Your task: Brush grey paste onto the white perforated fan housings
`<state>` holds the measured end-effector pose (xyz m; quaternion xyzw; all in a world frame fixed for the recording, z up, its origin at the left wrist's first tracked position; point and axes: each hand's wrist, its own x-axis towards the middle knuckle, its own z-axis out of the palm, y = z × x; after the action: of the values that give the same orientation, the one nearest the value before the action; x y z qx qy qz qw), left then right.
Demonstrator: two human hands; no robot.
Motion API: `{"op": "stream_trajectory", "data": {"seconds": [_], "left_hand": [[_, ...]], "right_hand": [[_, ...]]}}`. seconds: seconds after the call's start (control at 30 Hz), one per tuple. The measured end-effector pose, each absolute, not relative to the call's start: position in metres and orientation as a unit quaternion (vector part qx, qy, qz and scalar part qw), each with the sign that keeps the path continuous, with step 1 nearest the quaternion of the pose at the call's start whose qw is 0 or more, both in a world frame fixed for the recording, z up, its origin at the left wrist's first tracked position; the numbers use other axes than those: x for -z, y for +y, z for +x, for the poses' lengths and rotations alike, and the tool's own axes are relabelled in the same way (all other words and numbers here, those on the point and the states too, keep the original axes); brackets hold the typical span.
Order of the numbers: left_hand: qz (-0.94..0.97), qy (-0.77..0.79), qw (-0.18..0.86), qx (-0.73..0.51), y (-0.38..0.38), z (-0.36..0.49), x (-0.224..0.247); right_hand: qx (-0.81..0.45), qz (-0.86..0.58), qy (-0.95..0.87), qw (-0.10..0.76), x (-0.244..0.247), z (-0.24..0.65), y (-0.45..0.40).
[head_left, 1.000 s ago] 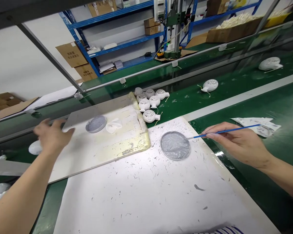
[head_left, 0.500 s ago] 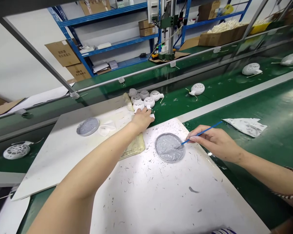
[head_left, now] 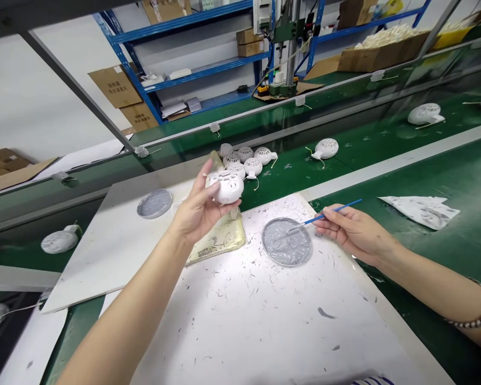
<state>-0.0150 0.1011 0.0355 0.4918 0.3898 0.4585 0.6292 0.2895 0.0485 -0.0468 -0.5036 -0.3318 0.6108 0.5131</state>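
A white rounded plastic housing (head_left: pixel 228 188) with slots is lifted above the yellowish pad (head_left: pixel 224 240), and my left hand (head_left: pixel 198 206) has its fingers closed around it. In my right hand (head_left: pixel 344 230) is a thin blue paintbrush (head_left: pixel 332 210), pinched between thumb and fingers. The brush tip touches the grey paint in a round shallow dish (head_left: pixel 287 251). Behind the left hand, several similar white housings (head_left: pixel 252 167) with grille tops stand in a cluster. A second dish of grey paint (head_left: pixel 154 205) lies further left.
Paint-flecked white board (head_left: pixel 240 326) lies in front of me. More housings (head_left: pixel 326 148) sit spaced along the green conveyor belt (head_left: pixel 369 144). A smeared white scrap (head_left: pixel 420 211) lies at right. Blue shelves (head_left: pixel 208 72), cartons (head_left: pixel 116 85) and a metal press (head_left: pixel 291 48) stand behind.
My left hand has picked a housing up from the cluster and drawn it back toward me. The right hand has shifted slightly, its brush still at the dish. Belt housings at far left have moved.
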Motion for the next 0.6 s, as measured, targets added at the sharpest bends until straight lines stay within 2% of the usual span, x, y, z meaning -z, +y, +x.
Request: {"op": "stream_trajectory", "data": {"seconds": [0.07, 0.17, 0.6], "left_hand": [[0.409, 0.368, 0.687, -0.475, 0.078, -0.014, -0.034], [0.355, 0.375, 0.718, -0.468, 0.051, -0.008, -0.026], [0.444, 0.372, 0.703, -0.413, 0.013, 0.005, -0.004]], "right_hand": [[-0.615, -0.502, -0.322, 0.516, 0.048, 0.289, 0.049], [-0.612, -0.502, -0.324, 0.518, 0.05, 0.288, 0.049], [-0.533, -0.522, -0.389, 0.54, 0.045, 0.291, 0.04]]}}
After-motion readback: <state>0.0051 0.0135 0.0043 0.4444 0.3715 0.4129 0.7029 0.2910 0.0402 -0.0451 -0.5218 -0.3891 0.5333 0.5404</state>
